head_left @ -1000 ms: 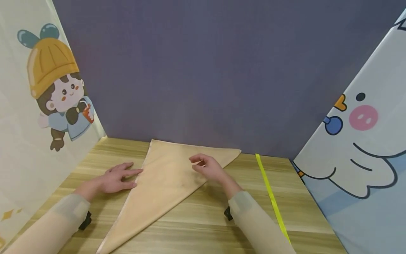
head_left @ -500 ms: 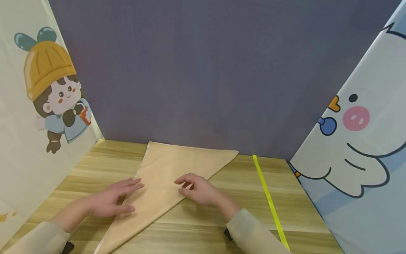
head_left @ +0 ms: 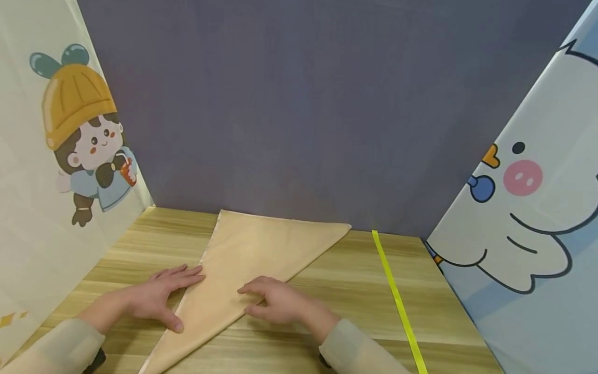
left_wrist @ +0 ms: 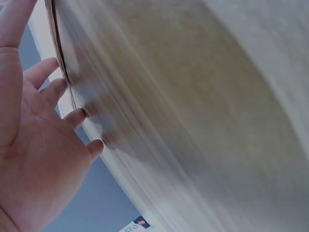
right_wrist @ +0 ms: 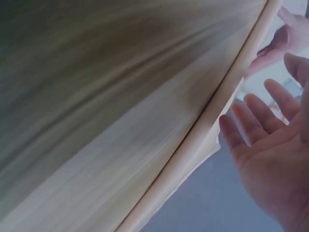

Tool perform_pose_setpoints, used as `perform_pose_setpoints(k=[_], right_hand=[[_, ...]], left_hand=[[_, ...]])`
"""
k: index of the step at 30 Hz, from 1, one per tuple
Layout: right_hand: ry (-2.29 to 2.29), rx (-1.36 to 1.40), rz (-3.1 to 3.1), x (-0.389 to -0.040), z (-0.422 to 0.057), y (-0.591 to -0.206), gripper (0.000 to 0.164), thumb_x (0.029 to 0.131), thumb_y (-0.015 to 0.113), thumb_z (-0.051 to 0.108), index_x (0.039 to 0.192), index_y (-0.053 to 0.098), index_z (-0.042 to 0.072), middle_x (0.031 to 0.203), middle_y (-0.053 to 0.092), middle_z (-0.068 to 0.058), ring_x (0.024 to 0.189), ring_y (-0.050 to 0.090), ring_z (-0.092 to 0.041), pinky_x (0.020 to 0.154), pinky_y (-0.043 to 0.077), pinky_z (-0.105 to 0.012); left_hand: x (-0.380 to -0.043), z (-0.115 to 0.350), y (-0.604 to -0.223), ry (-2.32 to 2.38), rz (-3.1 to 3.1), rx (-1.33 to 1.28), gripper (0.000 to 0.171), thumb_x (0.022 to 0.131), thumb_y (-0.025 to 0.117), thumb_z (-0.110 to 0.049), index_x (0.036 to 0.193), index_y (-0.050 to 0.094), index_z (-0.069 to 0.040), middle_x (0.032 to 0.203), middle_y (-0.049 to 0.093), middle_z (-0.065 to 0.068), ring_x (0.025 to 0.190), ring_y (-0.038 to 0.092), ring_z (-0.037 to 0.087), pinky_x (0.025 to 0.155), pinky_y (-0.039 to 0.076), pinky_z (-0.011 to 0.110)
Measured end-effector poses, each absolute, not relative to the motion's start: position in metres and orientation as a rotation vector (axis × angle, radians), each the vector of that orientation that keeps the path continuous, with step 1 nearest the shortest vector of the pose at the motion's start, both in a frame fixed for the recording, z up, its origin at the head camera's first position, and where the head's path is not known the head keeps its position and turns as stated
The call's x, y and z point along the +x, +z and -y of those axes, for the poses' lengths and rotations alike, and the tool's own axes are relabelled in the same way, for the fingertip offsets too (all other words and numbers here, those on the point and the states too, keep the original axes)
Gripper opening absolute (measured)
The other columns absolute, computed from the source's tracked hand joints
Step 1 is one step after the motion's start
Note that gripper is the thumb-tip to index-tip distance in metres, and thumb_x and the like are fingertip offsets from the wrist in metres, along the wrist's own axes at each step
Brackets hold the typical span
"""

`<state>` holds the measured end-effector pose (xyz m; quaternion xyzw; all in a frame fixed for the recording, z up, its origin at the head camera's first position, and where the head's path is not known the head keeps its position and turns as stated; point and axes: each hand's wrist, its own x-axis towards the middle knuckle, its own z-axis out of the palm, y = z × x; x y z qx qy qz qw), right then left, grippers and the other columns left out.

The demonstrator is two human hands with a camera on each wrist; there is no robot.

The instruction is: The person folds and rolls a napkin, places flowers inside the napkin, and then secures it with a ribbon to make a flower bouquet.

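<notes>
Spread wide, the left hand point(head_left: 150, 300) touches the left edge of the cloth point(head_left: 247, 252) on the table point(head_left: 336, 291); the right hand point(head_left: 279, 301), loosely curved, is at its slanted side, contact hard to tell.

Purple-grey back wall point(head_left: 317, 104); pale cartoon-printed side walls point(head_left: 556, 130); wood-grain tabletop point(head_left: 345, 291).

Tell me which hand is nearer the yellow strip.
Right. The right hand is left of the strip, at the cloth's diagonal edge; the left hand is farther left, at the cloth's left edge.
</notes>
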<state>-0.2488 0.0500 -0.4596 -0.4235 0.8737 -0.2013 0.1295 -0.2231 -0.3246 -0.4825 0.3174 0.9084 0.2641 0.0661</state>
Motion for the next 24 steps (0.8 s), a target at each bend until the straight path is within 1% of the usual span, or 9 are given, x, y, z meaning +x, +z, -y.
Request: perform_pose_setpoints(k=[2,5,7,9,13,16,19,21,24], right_hand=[[-0.47,-1.271,-2.549,-0.244,-0.044,-0.459,0.054,0.112,0.059,0.049,0.163,0.054,0.031,0.169,0.051,0.006,0.157,0.047,-0.013,0.128,0.042,-0.036],[-0.28,-1.323,-2.503,-0.236,-0.034,-0.459,0.063,0.114,0.048,0.059,0.172,0.036,0.038,0.182,0.028,0.005,0.169,0.026,-0.017,0.136,0.028,-0.043],[-0.155,-1.341,-2.448,-0.23,-0.025,-0.459,0.068,0.113,0.04,0.066,0.174,0.022,0.043,0.185,0.013,0.007,0.172,0.013,-0.017,0.139,0.021,-0.045],[-0.076,-1.327,-2.397,-0.224,-0.017,-0.459,0.071,0.112,0.035,0.071,0.175,0.014,0.045,0.185,0.003,0.011,0.173,0.004,-0.016,0.14,0.014,-0.046],[0.089,-1.323,-2.374,-0.211,-0.002,-0.461,0.074,0.11,0.033,0.075,0.174,0.007,0.048,0.184,-0.003,0.017,0.172,0.001,-0.011,0.14,0.013,-0.043],[0.219,-1.373,-2.351,-0.202,0.003,-0.463,0.074,0.109,0.031,0.076,0.172,-0.002,0.052,0.182,-0.007,0.021,0.171,-0.002,-0.008,0.14,0.014,-0.041],[0.29,-1.415,-2.303,-0.196,0.004,-0.464,0.074,0.108,0.028,0.078,0.168,-0.009,0.056,0.179,-0.013,0.025,0.17,-0.006,-0.005,0.14,0.012,-0.039],[0.293,-1.408,-2.298,-0.196,-0.001,-0.466,0.073,0.108,0.027,0.079,0.167,-0.01,0.057,0.179,-0.014,0.026,0.169,-0.008,-0.004,0.14,0.01,-0.038],[0.204,-1.375,-2.328,-0.201,-0.009,-0.468,0.07,0.109,0.026,0.078,0.169,-0.002,0.056,0.181,-0.01,0.022,0.171,-0.006,-0.007,0.14,0.01,-0.042]], left_hand=[[-0.224,0.324,-0.481,0.755,-2.74,0.961,0.111,0.075,0.096,-0.06,0.166,0.048,-0.018,0.175,0.041,0.017,0.153,0.03,0.067,0.107,0.026,0.088],[-0.224,0.322,-0.479,0.734,-2.737,0.945,0.121,0.067,0.099,-0.06,0.167,0.045,-0.019,0.176,0.038,0.016,0.155,0.028,0.067,0.108,0.027,0.089],[-0.223,0.321,-0.479,0.748,-2.718,0.929,0.129,0.061,0.102,-0.06,0.167,0.042,-0.016,0.177,0.035,0.019,0.155,0.025,0.067,0.109,0.024,0.09],[-0.222,0.32,-0.479,0.766,-2.699,0.91,0.133,0.06,0.103,-0.059,0.167,0.039,-0.014,0.177,0.03,0.022,0.156,0.021,0.068,0.11,0.02,0.09],[-0.219,0.319,-0.482,0.781,-2.688,0.887,0.138,0.058,0.104,-0.058,0.167,0.036,-0.01,0.177,0.026,0.028,0.156,0.017,0.069,0.111,0.015,0.09],[-0.22,0.318,-0.482,0.772,-2.698,0.867,0.139,0.055,0.104,-0.059,0.167,0.036,-0.011,0.177,0.026,0.027,0.158,0.017,0.068,0.112,0.015,0.09],[-0.22,0.317,-0.48,0.772,-2.69,0.854,0.141,0.054,0.104,-0.059,0.167,0.036,-0.011,0.178,0.024,0.028,0.158,0.015,0.067,0.113,0.013,0.09],[-0.22,0.316,-0.48,0.783,-2.674,0.842,0.141,0.055,0.104,-0.059,0.167,0.035,-0.011,0.178,0.023,0.027,0.158,0.013,0.067,0.114,0.012,0.09],[-0.22,0.317,-0.48,0.804,-2.657,0.846,0.139,0.056,0.105,-0.056,0.167,0.034,-0.012,0.178,0.022,0.028,0.158,0.012,0.068,0.113,0.01,0.09]])
